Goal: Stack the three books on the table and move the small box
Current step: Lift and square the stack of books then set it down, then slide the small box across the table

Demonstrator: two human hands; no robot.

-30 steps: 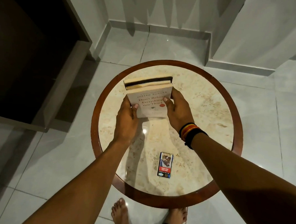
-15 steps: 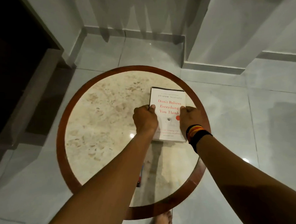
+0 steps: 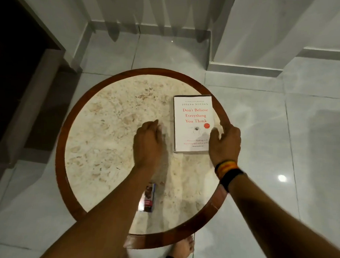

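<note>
A stack of books lies flat on the right side of the round marble table (image 3: 111,126); only the top white book (image 3: 192,118) with red title lettering shows fully, the ones beneath are hidden. My left hand (image 3: 148,145) hovers to the left of the stack, apart from it, fingers loosely curled and empty. My right hand (image 3: 224,144) rests at the stack's right edge, fingers spread, thumb near the cover. The small box (image 3: 149,199) lies near the table's front edge, partly hidden under my left forearm.
The table has a dark wooden rim (image 3: 60,157) and stands on glossy grey floor tiles. A dark cabinet (image 3: 18,75) stands to the left, white wall corners at the back. My bare foot (image 3: 182,249) shows below the table's front edge.
Both hands have let go of the stack: my left hand moved left, away from the books, and my right hand opened beside them. The view shifted a little.
</note>
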